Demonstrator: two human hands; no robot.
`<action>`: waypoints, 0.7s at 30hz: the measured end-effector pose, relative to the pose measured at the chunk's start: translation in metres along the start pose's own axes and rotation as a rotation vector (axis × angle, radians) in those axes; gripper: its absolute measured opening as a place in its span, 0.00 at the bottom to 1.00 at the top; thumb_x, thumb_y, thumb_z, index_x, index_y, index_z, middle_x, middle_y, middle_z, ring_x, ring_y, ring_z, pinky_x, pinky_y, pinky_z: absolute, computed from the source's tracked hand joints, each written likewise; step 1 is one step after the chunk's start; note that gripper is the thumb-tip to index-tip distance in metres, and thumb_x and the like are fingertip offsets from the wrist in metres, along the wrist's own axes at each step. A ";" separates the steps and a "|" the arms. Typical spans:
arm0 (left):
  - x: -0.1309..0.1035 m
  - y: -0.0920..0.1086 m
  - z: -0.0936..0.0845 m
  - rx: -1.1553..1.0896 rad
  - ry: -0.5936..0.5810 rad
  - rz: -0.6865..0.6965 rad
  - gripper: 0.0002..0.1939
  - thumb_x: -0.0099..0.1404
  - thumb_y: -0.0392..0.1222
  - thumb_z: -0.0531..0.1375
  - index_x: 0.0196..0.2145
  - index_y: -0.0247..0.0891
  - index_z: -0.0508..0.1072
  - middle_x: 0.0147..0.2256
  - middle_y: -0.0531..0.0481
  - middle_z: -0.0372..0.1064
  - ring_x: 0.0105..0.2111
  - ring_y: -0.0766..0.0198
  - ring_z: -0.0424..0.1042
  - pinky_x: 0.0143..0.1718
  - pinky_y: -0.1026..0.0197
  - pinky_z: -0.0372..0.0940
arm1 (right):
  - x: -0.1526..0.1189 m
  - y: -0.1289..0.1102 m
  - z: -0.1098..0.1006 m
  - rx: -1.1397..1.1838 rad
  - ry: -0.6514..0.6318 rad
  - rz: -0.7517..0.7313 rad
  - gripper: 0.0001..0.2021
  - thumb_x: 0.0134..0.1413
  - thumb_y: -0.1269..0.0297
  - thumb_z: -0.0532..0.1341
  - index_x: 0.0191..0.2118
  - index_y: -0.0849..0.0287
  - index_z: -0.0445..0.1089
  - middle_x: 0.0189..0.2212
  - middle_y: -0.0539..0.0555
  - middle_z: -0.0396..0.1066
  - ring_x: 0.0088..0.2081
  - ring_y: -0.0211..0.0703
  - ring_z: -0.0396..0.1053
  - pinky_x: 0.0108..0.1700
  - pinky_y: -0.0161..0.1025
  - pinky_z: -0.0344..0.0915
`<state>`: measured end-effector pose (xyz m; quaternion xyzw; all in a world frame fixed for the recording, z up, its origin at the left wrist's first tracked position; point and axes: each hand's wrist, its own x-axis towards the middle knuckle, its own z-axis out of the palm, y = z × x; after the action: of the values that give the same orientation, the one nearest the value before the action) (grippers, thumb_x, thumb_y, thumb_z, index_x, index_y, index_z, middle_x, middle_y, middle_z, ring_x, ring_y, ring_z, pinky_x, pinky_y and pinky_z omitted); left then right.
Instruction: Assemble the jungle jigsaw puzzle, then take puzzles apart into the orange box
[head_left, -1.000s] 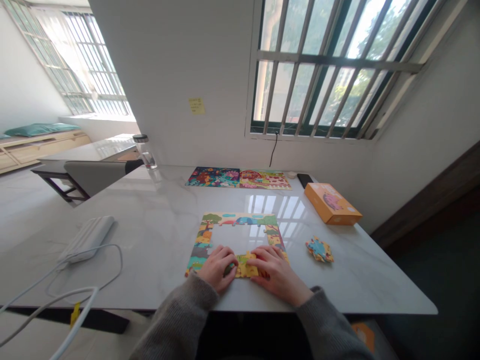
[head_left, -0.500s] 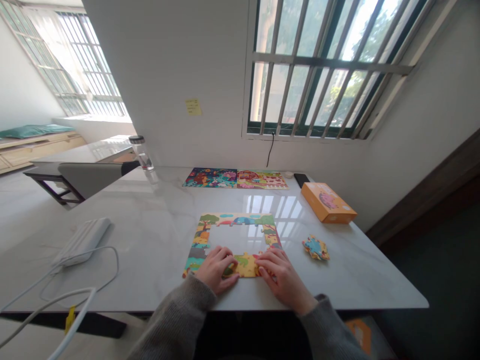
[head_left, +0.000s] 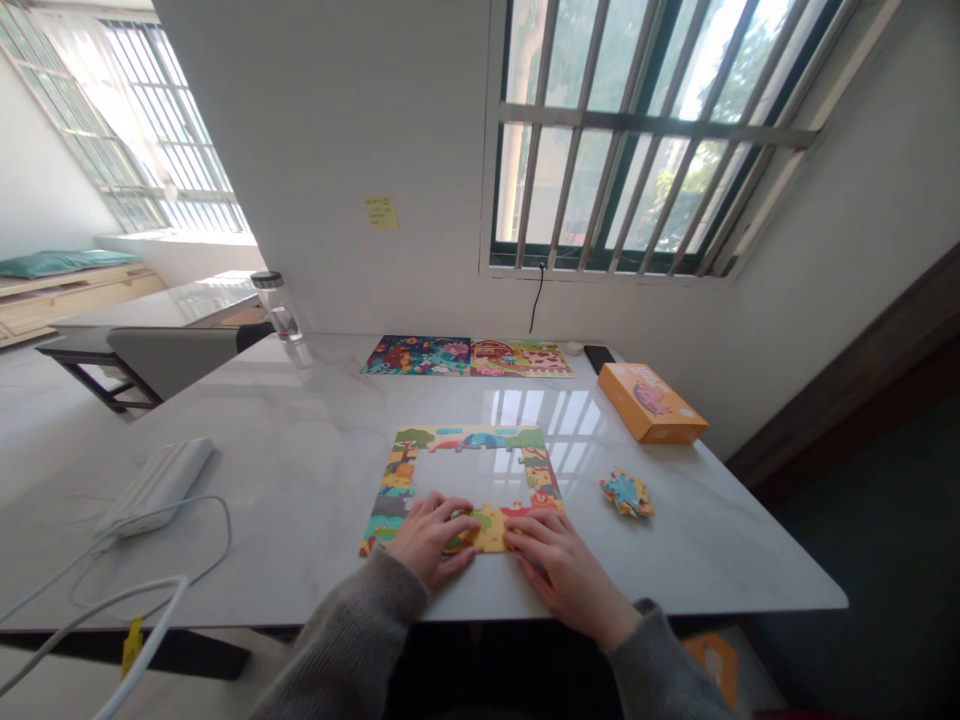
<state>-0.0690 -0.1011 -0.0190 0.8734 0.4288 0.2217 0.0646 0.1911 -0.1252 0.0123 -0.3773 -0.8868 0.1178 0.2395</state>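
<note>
A colourful animal jigsaw puzzle point(head_left: 390, 478) lies on the table as a rectangular border, its middle showing bare tabletop. My left hand point(head_left: 431, 540) is on its bottom edge left of centre, with curved fingers on top and the thumb at the near edge, holding it. My right hand point(head_left: 555, 560) rests on the bottom right part, its fingers stretched over the yellow and red pieces and the thumb by the near edge. The pieces under both hands are partly hidden. Right of the border sits a small pile of loose puzzle pieces point(head_left: 627, 494).
Two picture sheets point(head_left: 416, 355) lie along the wall. An orange box point(head_left: 651, 402) and a black phone point(head_left: 599, 359) are at the back right. On the left are a white power strip point(head_left: 161, 488) with cables and a clear bottle point(head_left: 279, 310).
The fingers of my right hand have flattened and slid slightly left over the border pieces. My left hand stays at the bottom edge. The whole view has shifted a little.
</note>
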 end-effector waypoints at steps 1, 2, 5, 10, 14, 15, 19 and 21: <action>0.000 0.001 0.000 -0.001 -0.003 -0.001 0.12 0.64 0.44 0.62 0.46 0.48 0.75 0.52 0.49 0.70 0.44 0.54 0.64 0.48 0.49 0.64 | 0.000 0.000 0.000 0.002 -0.004 0.005 0.16 0.64 0.69 0.57 0.54 0.52 0.70 0.53 0.54 0.72 0.54 0.50 0.64 0.59 0.51 0.62; 0.001 0.002 -0.001 -0.001 -0.005 -0.002 0.12 0.64 0.44 0.62 0.46 0.48 0.75 0.52 0.49 0.70 0.44 0.54 0.64 0.48 0.49 0.64 | 0.000 -0.001 -0.001 0.003 -0.010 0.011 0.15 0.63 0.69 0.58 0.54 0.52 0.71 0.53 0.54 0.72 0.55 0.50 0.64 0.59 0.51 0.62; -0.002 0.005 -0.003 -0.001 0.025 0.001 0.11 0.65 0.44 0.60 0.46 0.46 0.75 0.52 0.48 0.70 0.47 0.53 0.65 0.49 0.48 0.65 | 0.001 -0.003 -0.002 0.009 -0.028 0.024 0.15 0.63 0.68 0.59 0.53 0.51 0.70 0.53 0.53 0.72 0.55 0.50 0.64 0.59 0.51 0.62; -0.030 -0.011 -0.013 0.036 0.203 -0.085 0.16 0.67 0.43 0.57 0.52 0.46 0.72 0.53 0.45 0.67 0.51 0.52 0.66 0.54 0.48 0.64 | -0.004 0.001 0.000 -0.014 0.003 0.026 0.17 0.61 0.70 0.59 0.54 0.52 0.69 0.56 0.55 0.69 0.57 0.50 0.62 0.61 0.51 0.62; -0.069 -0.047 -0.030 0.103 0.239 -0.229 0.26 0.63 0.49 0.62 0.58 0.46 0.66 0.56 0.43 0.65 0.55 0.49 0.65 0.55 0.47 0.65 | -0.013 0.016 0.000 -0.096 0.084 0.061 0.18 0.60 0.69 0.60 0.55 0.50 0.69 0.59 0.57 0.66 0.60 0.54 0.60 0.61 0.56 0.62; -0.078 -0.055 -0.034 0.118 0.235 -0.261 0.27 0.63 0.51 0.62 0.59 0.46 0.66 0.56 0.44 0.65 0.55 0.48 0.65 0.55 0.47 0.65 | -0.016 0.020 -0.001 -0.111 0.088 0.075 0.18 0.60 0.69 0.60 0.55 0.50 0.70 0.59 0.57 0.66 0.60 0.55 0.61 0.60 0.57 0.63; -0.097 -0.076 -0.048 0.122 0.171 -0.260 0.27 0.61 0.53 0.62 0.57 0.48 0.68 0.54 0.47 0.69 0.53 0.50 0.67 0.54 0.50 0.67 | -0.025 0.032 -0.008 -0.115 0.056 0.102 0.16 0.61 0.68 0.60 0.54 0.49 0.71 0.57 0.56 0.68 0.58 0.54 0.63 0.59 0.55 0.65; -0.097 -0.079 -0.050 0.097 0.153 -0.246 0.25 0.61 0.53 0.62 0.56 0.48 0.70 0.55 0.48 0.69 0.54 0.51 0.68 0.54 0.52 0.67 | -0.028 0.035 -0.012 -0.095 0.046 0.094 0.15 0.62 0.68 0.59 0.53 0.49 0.72 0.55 0.56 0.69 0.57 0.52 0.64 0.59 0.53 0.67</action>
<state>-0.2000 -0.1310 -0.0303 0.7969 0.5466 0.2569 0.0162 0.2355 -0.1210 -0.0008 -0.4322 -0.8669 0.0780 0.2359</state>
